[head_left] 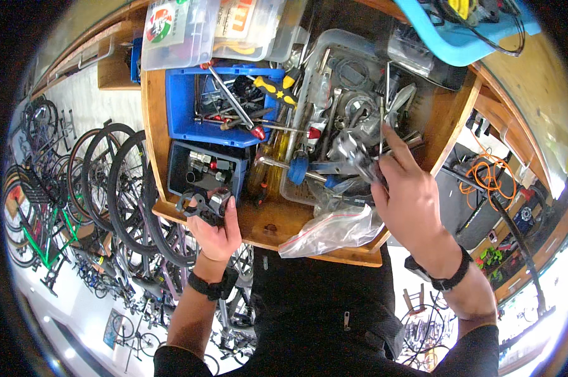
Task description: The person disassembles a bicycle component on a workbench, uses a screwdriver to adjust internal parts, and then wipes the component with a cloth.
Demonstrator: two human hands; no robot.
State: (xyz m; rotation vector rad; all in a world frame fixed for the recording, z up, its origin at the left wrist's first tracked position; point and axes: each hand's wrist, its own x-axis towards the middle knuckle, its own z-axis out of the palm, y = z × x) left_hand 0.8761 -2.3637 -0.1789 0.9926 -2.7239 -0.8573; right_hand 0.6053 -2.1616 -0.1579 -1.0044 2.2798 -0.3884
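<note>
My left hand (pixel 215 237) is closed around a black metal clamp-like bicycle part (pixel 202 204) with rounded, ring-shaped ends. It holds this at the front left of an open wooden drawer (pixel 271 231). My right hand (pixel 409 191) reaches into a grey plastic bin (pixel 296 135) in the drawer. Its index finger stretches forward, while the thumb and other fingers close against a shiny silver metal part (pixel 354 152), whose exact kind is unclear. Around that part lie metal pieces, blue-handled tools (pixel 298 169) and plastic bags. A clear zip bag (pixel 331 231) hangs over the drawer's front edge.
A blue bin (pixel 221 137) holds tools, with a yellow-and-black handle (pixel 274 90) across its edge. Below it sits a small dark bin (pixel 178 166) of fittings. Clear containers (pixel 177 38) and a light-blue tub (pixel 447 47) stand beyond. Bicycles (pixel 117 188) fill the left; an orange cable (pixel 491 176) lies right.
</note>
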